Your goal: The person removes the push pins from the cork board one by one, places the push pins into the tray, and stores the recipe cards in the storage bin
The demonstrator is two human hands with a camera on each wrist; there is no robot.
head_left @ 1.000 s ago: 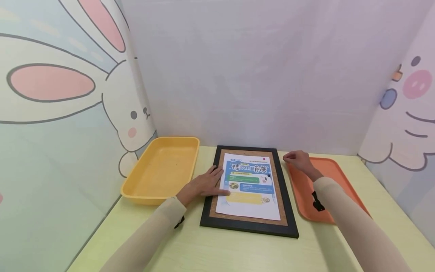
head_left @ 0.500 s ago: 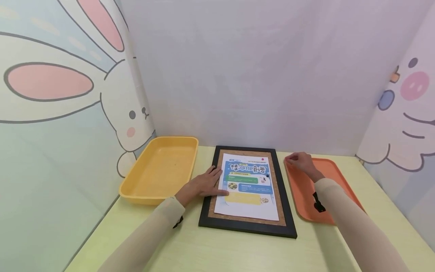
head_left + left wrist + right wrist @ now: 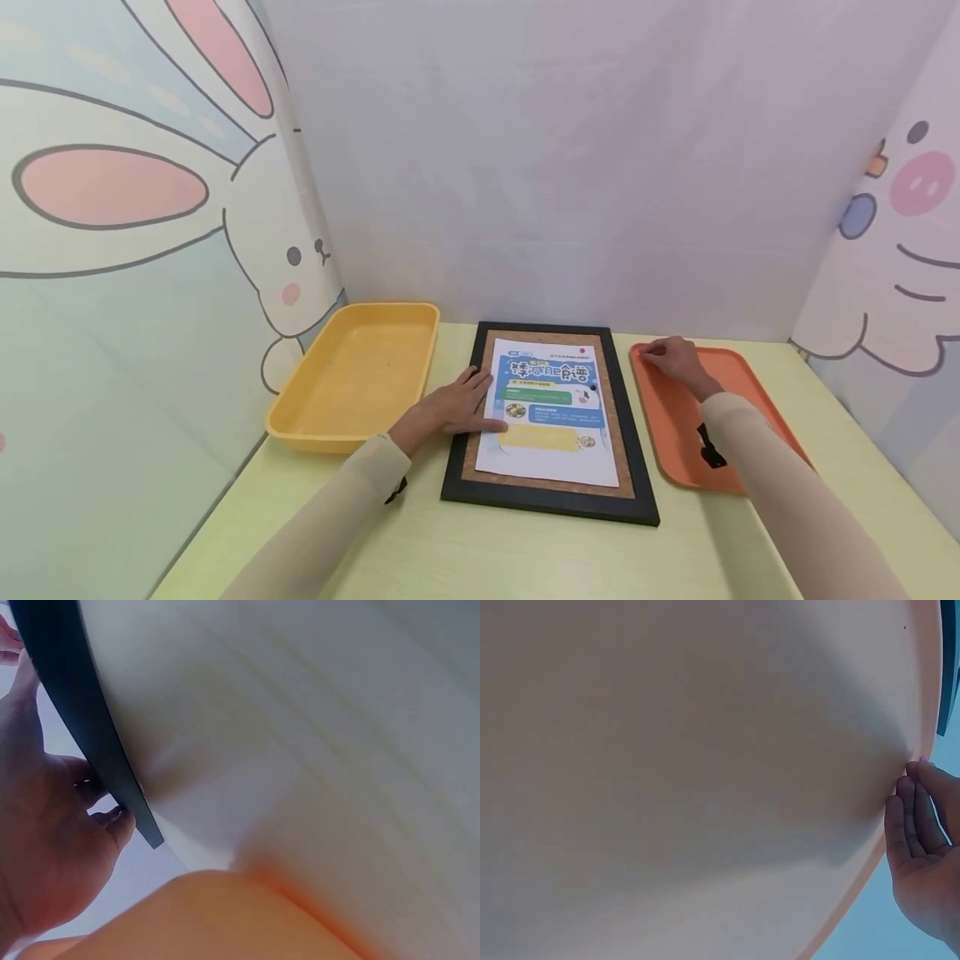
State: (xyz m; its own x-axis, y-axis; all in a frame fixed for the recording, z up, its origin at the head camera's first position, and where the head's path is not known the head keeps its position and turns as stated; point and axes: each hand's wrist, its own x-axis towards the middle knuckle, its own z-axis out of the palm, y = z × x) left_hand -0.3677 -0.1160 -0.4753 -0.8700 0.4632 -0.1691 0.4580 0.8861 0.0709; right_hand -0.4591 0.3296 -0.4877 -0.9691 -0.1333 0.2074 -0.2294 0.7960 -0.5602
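A cork board (image 3: 546,329) in a black frame lies on the table, with a printed poster sheet (image 3: 551,467) on it. My left hand (image 3: 448,406) rests on the board's left side with straight, spread fingers touching the sheet's edge. The black frame (image 3: 79,697) also shows beside that hand in the left wrist view. A red pin (image 3: 582,351) and a small black dot (image 3: 593,387) sit on the sheet's right side. At the far left corner of the orange tray (image 3: 682,433), my right hand (image 3: 675,360) pinches a small pink pushpin (image 3: 924,759), mostly hidden by the fingertips.
A deep yellow tray (image 3: 367,375) stands left of the board, near the left wall. Behind the table (image 3: 555,550) hangs a pale curtain (image 3: 570,167). Printed cartoon walls (image 3: 97,350) close both sides.
My right hand has shifted slightly to the right and nearer along the orange tray's far left corner, and a pink spot now shows at its fingertips. The left hand has stayed in place.
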